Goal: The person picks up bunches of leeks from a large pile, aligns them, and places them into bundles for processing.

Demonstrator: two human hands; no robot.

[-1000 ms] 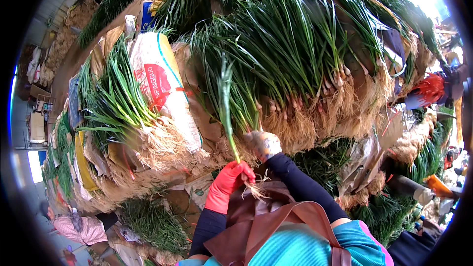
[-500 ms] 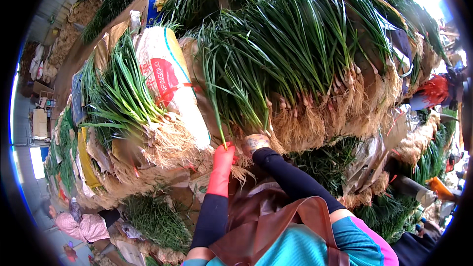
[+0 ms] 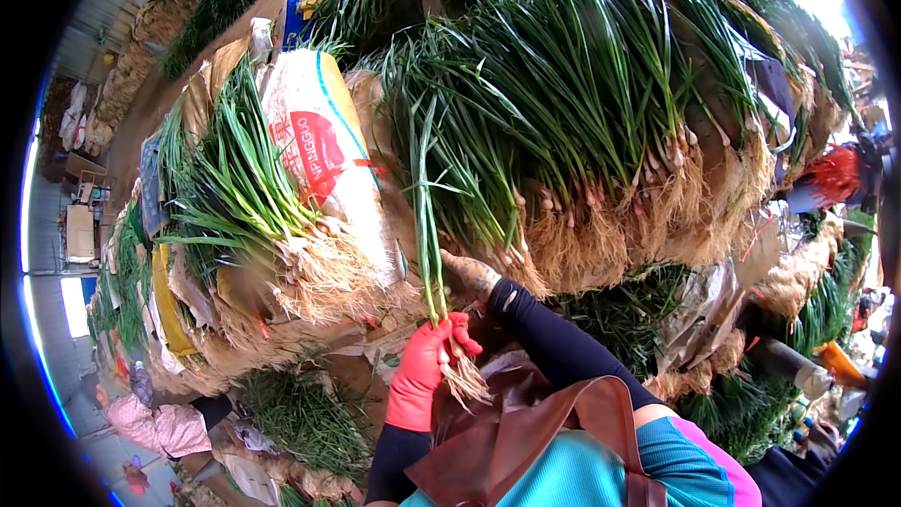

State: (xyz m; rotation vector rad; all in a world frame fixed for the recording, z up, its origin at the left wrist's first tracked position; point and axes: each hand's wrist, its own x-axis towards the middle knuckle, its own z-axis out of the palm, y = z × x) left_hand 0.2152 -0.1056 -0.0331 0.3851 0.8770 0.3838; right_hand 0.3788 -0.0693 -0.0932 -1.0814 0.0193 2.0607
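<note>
My left hand (image 3: 430,361), in a red rubber glove, is closed round the lower stems of a few green garlic plants (image 3: 427,216). Their long leaves stand up away from me, and their pale roots (image 3: 465,383) hang out past the fingers. Just beyond and to the right is my right hand (image 3: 472,277), in a light patterned covering, its fingers stretched out beside the stems and holding nothing I can see. A large row of green garlic (image 3: 563,84) lies in front, leaves away from me, pinkish-white bulbs and tangled roots toward me.
At the left, a smaller bundle of green garlic (image 3: 239,160) lies against a white woven sack (image 3: 314,122) with a red print. Loose green leaves (image 3: 300,418) lie in a heap at lower left. A person in pink (image 3: 155,422) is at the far lower left.
My left hand has drawn back toward me, bringing the green garlic stems and their roots away from the row. My right hand has shifted slightly left and its fingers have straightened.
</note>
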